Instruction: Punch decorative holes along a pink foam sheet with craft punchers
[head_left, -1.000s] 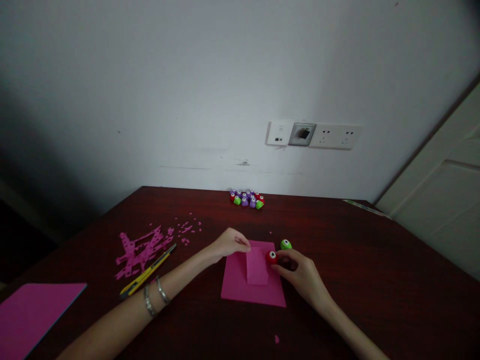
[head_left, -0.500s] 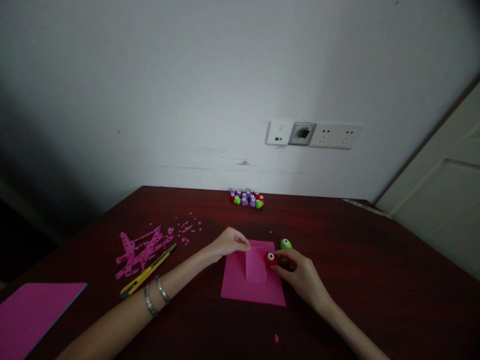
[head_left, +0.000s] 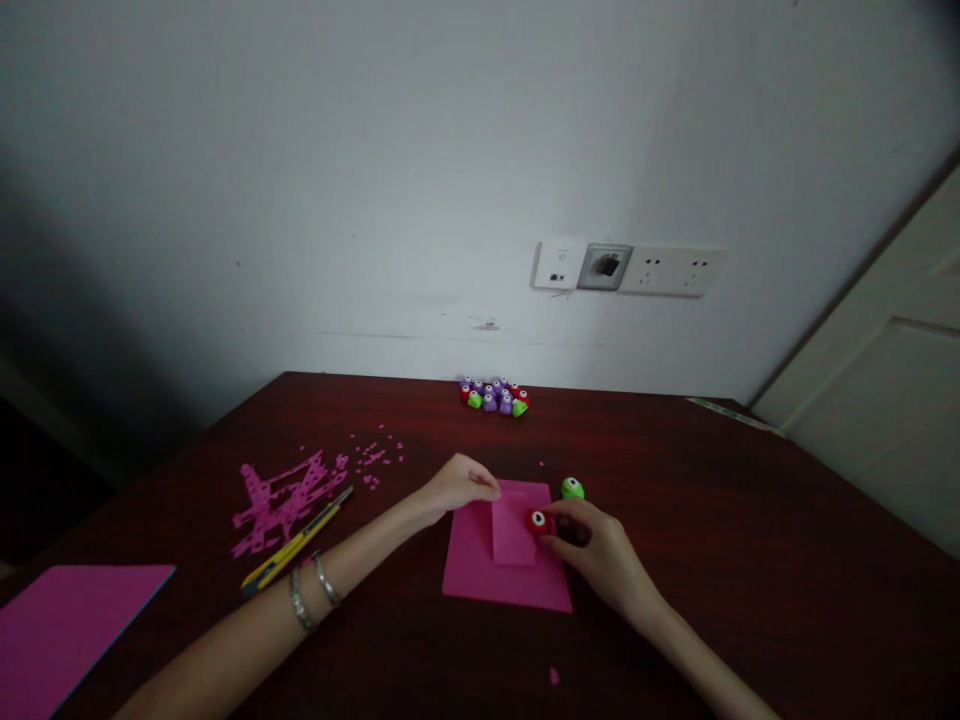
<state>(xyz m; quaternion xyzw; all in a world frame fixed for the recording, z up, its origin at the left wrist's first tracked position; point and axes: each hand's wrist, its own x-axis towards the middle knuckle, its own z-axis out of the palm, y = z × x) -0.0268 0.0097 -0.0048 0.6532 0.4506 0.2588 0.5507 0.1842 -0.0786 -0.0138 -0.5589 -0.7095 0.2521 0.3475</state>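
Note:
My left hand (head_left: 463, 484) pinches a small pink paper rectangle (head_left: 513, 540) by its upper left corner. Between the thumb and fingers of my right hand (head_left: 596, 548) is a red craft punch (head_left: 538, 521), its white top with a dark mark facing me. The punch sits at the rectangle's right edge; whether the paper is inside its slot I cannot tell. Below both hands lies a larger pink sheet (head_left: 465, 575), flat on the table. A green craft punch (head_left: 572, 488) stands just beyond my right fingers.
Several purple, red and green punches (head_left: 490, 397) cluster by the wall. To the left lie a yellow utility knife (head_left: 300, 540), cut pink paper scraps (head_left: 274, 505), tiny bits and another pink sheet (head_left: 82, 625). One small scrap (head_left: 554, 676) lies near the front. Wall sockets (head_left: 671, 271) are behind.
My right hand has shifted the red craft punch slightly left and towards me along the paper's edge. My left hand stays in place.

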